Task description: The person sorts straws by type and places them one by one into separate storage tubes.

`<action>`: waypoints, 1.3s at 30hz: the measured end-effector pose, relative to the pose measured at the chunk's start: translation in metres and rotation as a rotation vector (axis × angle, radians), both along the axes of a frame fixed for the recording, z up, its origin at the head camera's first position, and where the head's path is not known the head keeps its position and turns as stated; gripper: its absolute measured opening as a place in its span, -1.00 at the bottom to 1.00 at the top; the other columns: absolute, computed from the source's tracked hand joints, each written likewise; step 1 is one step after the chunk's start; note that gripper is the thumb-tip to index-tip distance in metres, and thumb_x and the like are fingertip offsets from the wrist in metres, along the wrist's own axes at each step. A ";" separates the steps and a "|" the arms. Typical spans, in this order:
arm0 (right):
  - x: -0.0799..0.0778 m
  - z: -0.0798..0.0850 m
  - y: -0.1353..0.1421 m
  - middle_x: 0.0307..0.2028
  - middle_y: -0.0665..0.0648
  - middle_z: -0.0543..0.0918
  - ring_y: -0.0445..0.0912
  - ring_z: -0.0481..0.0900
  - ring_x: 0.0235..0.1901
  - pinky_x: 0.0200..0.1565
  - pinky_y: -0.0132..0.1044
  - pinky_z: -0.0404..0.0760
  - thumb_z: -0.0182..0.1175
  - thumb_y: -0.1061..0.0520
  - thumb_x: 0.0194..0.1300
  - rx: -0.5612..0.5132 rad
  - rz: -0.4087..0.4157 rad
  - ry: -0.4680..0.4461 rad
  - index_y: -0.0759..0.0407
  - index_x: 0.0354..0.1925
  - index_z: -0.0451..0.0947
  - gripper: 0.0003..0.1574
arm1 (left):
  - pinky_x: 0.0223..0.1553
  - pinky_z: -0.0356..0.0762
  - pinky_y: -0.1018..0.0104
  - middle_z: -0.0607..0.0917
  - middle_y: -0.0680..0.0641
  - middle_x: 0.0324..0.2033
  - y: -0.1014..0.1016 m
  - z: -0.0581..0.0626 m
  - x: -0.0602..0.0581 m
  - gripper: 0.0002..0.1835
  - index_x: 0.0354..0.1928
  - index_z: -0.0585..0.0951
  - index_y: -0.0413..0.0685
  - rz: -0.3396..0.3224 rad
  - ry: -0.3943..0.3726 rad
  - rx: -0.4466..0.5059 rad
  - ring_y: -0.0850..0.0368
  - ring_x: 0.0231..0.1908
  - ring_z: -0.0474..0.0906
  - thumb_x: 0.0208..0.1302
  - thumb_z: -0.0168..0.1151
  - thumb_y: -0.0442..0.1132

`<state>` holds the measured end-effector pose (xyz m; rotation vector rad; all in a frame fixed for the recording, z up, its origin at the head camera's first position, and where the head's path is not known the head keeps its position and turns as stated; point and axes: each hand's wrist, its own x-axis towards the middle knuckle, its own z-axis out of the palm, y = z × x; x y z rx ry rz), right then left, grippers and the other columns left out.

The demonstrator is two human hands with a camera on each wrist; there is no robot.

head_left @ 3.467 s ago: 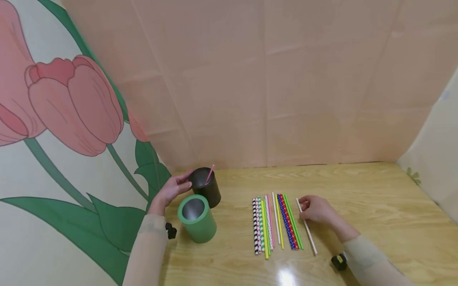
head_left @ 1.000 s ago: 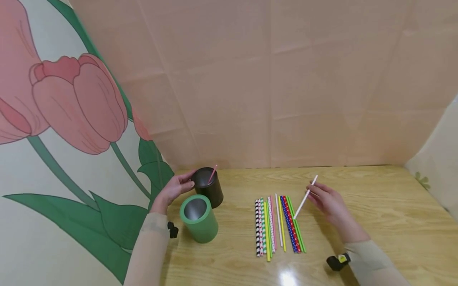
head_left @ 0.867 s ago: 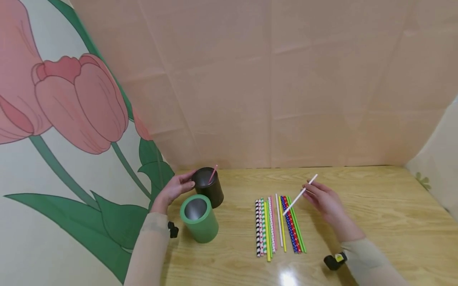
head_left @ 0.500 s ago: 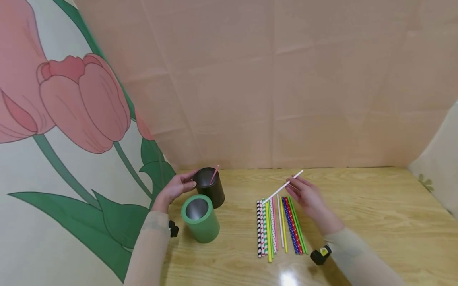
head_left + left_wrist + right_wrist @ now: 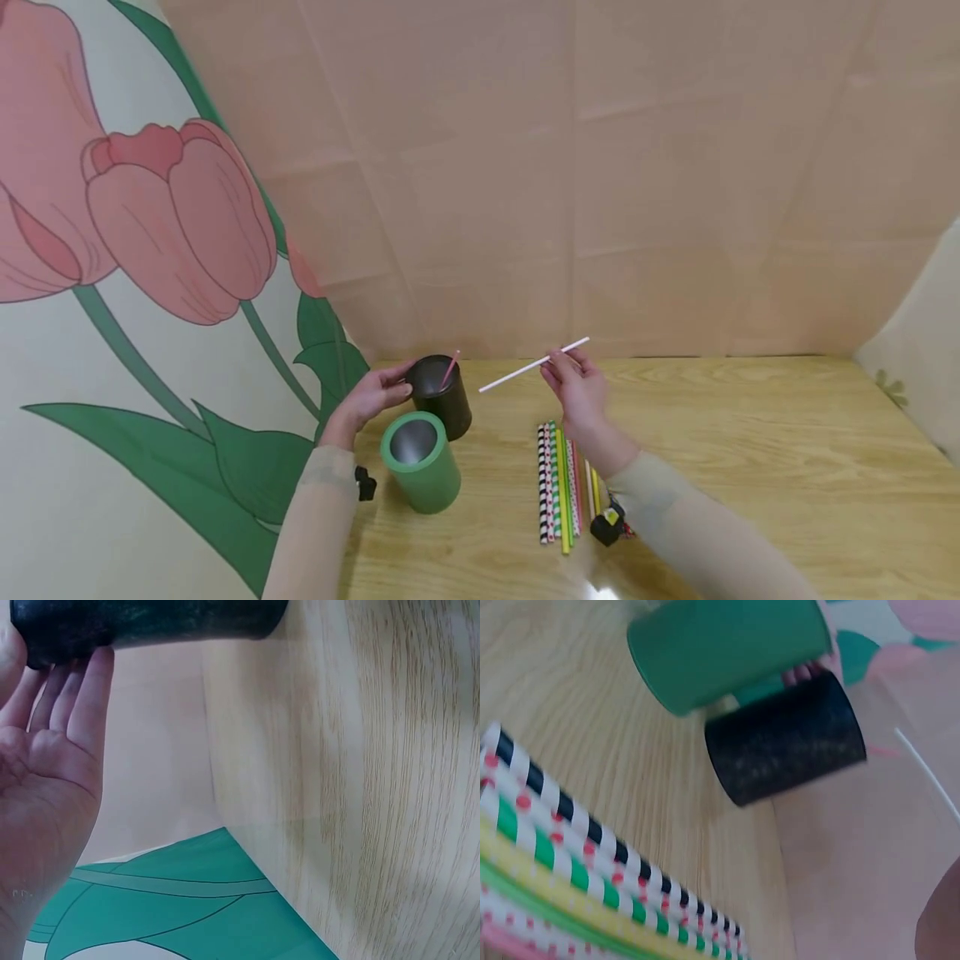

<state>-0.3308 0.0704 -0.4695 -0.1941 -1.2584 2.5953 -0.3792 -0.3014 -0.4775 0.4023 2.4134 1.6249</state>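
My left hand (image 5: 371, 398) holds the upper side of a black cylindrical cup (image 5: 452, 415), thumb in front and fingers behind. In the left wrist view its fingers lie against the dark wall of the cup (image 5: 150, 619). A pink straw (image 5: 451, 368) leans in that cup, its top above the rim. Just in front stands a green cup (image 5: 429, 485) with a dark inside. My right hand (image 5: 579, 396) pinches a white straw (image 5: 513, 377) near its far end, raised above the table and slanting down leftward, its lower tip a little right of the black cup.
Several patterned straws (image 5: 556, 492) lie side by side on the wooden table (image 5: 787, 467); my right forearm hides part of the row. A pinkish sheet (image 5: 675, 208) covers the back, and a wall with painted tulips (image 5: 172, 217) rises at the left.
The right hand has picked the white straw up from the table at the row's right and carried it left across the row towards the black cup. The left hand stays at the black cup.
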 end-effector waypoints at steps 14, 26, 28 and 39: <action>0.007 0.010 -0.053 -0.29 0.13 0.81 -0.12 0.81 -0.33 -0.08 -0.18 0.81 0.33 0.41 0.45 0.003 -0.041 0.147 0.24 -0.11 0.60 -0.86 | 0.32 0.55 -0.04 0.38 -0.33 0.53 -0.012 0.000 0.002 -0.33 0.64 0.31 -0.10 0.009 0.006 -0.013 -0.24 0.39 0.50 0.59 0.26 -0.25; 0.002 0.004 -0.053 -0.29 0.17 0.84 -0.12 0.83 -0.31 -0.03 -0.16 0.79 0.35 0.40 0.44 -0.100 -0.065 0.098 0.26 -0.08 0.59 -0.83 | 0.29 0.57 0.00 0.35 -0.34 0.54 -0.026 0.002 0.008 -0.33 0.64 0.30 -0.16 0.004 0.010 0.028 -0.25 0.39 0.49 0.59 0.25 -0.29; -0.001 0.007 -0.057 -0.29 0.14 0.84 -0.11 0.83 -0.30 -0.02 -0.15 0.79 0.36 0.41 0.43 -0.097 -0.065 0.110 0.23 -0.11 0.62 -0.84 | 0.30 0.57 -0.01 0.35 -0.33 0.55 -0.026 0.002 0.009 -0.33 0.64 0.30 -0.14 0.008 0.014 0.015 -0.25 0.39 0.49 0.59 0.25 -0.27; -0.012 0.012 -0.097 -0.23 0.28 0.82 -0.07 0.83 -0.30 -0.12 -0.18 0.81 0.41 0.45 0.34 0.002 -0.042 0.177 0.39 -0.05 0.70 -0.78 | 0.29 0.57 -0.01 0.33 -0.30 0.57 -0.027 0.002 0.017 -0.32 0.64 0.31 -0.11 0.028 0.001 -0.007 -0.24 0.41 0.48 0.59 0.27 -0.26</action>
